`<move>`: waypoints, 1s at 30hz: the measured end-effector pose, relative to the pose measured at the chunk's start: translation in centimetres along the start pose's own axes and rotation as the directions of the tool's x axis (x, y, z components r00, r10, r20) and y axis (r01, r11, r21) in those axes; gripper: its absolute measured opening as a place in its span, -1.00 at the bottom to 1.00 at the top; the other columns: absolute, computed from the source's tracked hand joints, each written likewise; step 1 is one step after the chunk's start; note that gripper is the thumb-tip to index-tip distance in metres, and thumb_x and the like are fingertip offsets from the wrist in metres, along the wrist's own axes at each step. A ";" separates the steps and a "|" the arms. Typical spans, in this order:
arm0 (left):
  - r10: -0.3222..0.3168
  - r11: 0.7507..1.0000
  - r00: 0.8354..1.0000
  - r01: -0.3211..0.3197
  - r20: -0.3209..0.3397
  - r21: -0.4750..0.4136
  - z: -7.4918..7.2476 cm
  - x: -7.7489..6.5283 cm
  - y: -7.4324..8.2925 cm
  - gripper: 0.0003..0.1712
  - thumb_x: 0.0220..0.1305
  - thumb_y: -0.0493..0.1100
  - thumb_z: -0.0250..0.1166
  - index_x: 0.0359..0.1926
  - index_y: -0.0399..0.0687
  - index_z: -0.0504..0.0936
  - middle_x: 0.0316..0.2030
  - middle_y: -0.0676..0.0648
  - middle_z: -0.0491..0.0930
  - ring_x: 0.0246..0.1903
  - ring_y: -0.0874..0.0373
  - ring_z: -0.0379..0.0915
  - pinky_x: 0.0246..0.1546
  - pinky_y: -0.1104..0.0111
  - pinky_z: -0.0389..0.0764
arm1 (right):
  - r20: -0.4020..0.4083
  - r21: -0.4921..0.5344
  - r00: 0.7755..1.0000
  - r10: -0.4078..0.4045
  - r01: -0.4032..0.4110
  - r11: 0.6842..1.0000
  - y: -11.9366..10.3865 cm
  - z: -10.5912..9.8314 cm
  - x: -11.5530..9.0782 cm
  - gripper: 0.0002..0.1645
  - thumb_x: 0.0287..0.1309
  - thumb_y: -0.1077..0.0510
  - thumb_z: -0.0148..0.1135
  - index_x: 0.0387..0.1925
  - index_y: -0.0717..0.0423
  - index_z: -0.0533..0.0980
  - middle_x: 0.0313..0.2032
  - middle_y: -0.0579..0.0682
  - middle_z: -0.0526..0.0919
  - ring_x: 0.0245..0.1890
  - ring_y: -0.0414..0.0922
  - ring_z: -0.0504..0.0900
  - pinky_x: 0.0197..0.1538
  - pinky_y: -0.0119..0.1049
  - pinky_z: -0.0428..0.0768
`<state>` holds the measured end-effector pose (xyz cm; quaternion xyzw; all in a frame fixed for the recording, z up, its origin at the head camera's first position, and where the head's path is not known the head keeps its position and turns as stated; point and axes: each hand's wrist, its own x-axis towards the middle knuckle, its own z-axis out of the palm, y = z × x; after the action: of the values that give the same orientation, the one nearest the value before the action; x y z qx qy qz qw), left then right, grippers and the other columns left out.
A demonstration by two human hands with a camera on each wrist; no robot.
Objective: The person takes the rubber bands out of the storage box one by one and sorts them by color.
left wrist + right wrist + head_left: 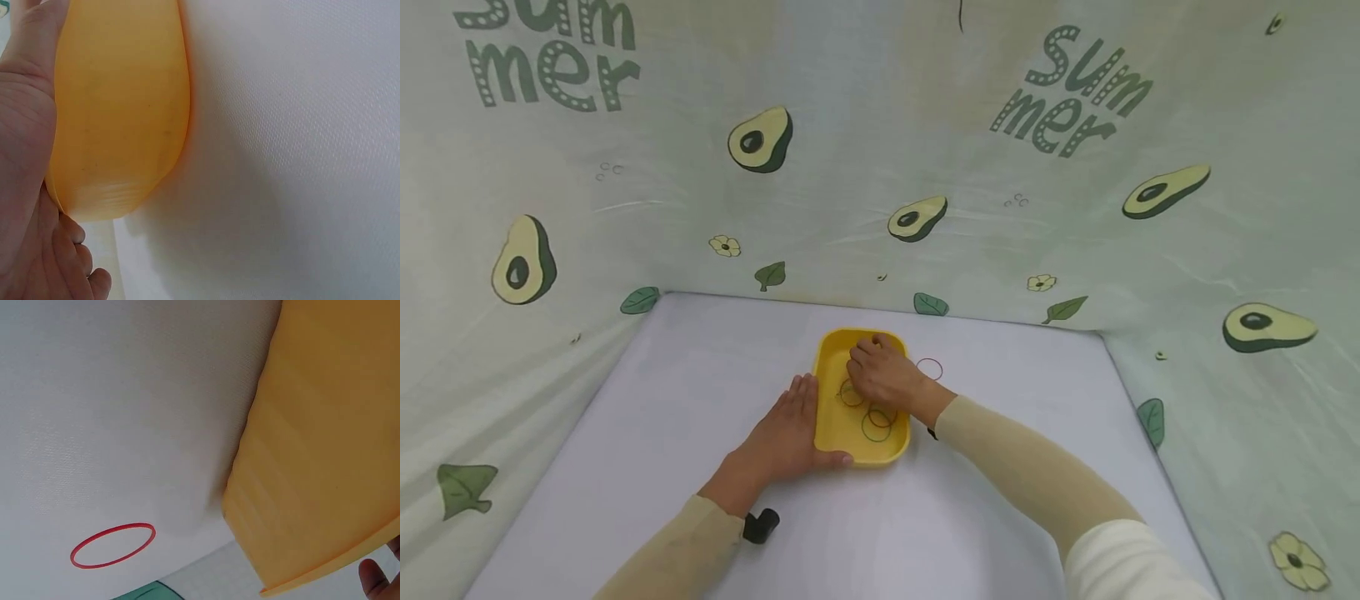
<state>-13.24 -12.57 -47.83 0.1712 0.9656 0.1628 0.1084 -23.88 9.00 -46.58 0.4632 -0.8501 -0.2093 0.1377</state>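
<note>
A yellow tray [831, 429] lies on the white table with several thin rubber bands [876, 425] on its floor. My left hand [786, 433] rests against the tray's left side, fingers straight along it and thumb at the near rim; the left wrist view shows the palm beside the yellow wall [122, 112]. Inside the tray's far right part is my right hand [883, 371], its fingers bent downward. I cannot tell whether it pinches a band, as the back of the hand hides the fingertips. In the right wrist view a fingertip [372, 575] shows beyond the tray's rim.
A red rubber band [112, 545] lies on the table just right of the tray. White cloth covers the table [700, 375]. A curtain [850, 150] printed with avocados and leaves hangs behind and at both sides.
</note>
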 end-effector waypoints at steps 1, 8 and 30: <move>0.000 1.000 1.000 0.000 0.000 0.002 0.0 0.0 -0.1 0.67 0.06 0.72 0.27 0.65 -0.44 -0.26 0.67 -0.41 -0.25 0.68 -0.28 -0.33 0.64 -0.10 0.02 | -0.016 0.000 1.000 0.012 -0.012 1.000 0.0 -0.1 0.0 -0.79 0.63 0.05 0.07 -0.08 0.07 0.56 -0.14 -0.04 0.62 0.07 0.00 0.53 0.35 0.00 0.53; 0.018 1.000 1.000 -0.018 -0.005 0.012 0.2 0.2 -0.3 0.67 0.08 0.72 0.26 0.64 -0.46 -0.26 0.66 -0.43 -0.25 0.67 -0.30 -0.33 0.64 -0.11 0.02 | -0.176 0.036 0.980 0.093 -0.088 0.995 0.0 0.1 -0.1 -0.74 0.61 0.05 0.02 -0.16 0.10 0.54 -0.13 0.01 0.63 0.12 0.03 0.56 0.33 -0.02 0.53; 0.022 1.000 1.000 -0.022 -0.021 0.015 0.3 0.1 -0.3 0.65 0.09 0.70 0.28 0.63 -0.50 -0.21 0.65 -0.45 -0.20 0.67 -0.31 -0.30 0.63 -0.10 0.07 | -0.223 0.005 0.965 0.140 -0.143 0.990 1.5 -0.4 -2.3 -0.69 0.56 0.03 0.11 -0.32 0.12 0.49 -0.26 0.02 0.57 -0.06 0.04 0.53 0.12 -0.07 0.50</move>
<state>-13.38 -12.69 -48.18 0.1808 0.9660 0.1586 0.0952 -23.53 11.60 -45.56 0.4211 -0.8591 -0.1505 0.2491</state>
